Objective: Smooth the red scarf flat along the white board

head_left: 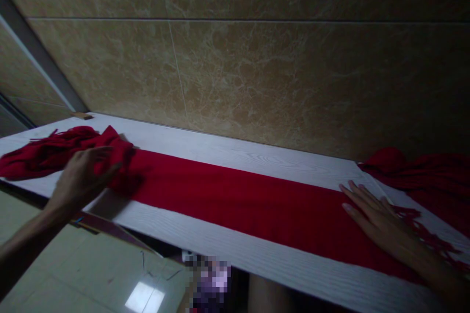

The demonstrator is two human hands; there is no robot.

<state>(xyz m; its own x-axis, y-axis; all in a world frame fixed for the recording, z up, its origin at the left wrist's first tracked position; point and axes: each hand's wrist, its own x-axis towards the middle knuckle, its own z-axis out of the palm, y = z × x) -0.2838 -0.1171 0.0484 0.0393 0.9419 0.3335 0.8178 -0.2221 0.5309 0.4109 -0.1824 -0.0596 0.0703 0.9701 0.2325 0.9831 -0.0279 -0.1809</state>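
Observation:
A long red scarf (pixel 235 195) lies stretched flat along a white wood-grain table (pixel 257 257). Its left end is bunched and fringed. My left hand (pixel 82 176) hovers over or rests on that bunched end, fingers spread. My right hand (pixel 378 217) lies flat on the scarf's right end, fingers stretched out, beside the red fringe (pixel 429 239). Neither hand grips anything.
More red cloth (pixel 422 168) is piled at the table's far right. A brown marble-tiled wall (pixel 257 73) rises right behind the table. A small brown object (pixel 82 116) sits at the back left corner. Pale floor tiles (pixel 91 269) show below the front edge.

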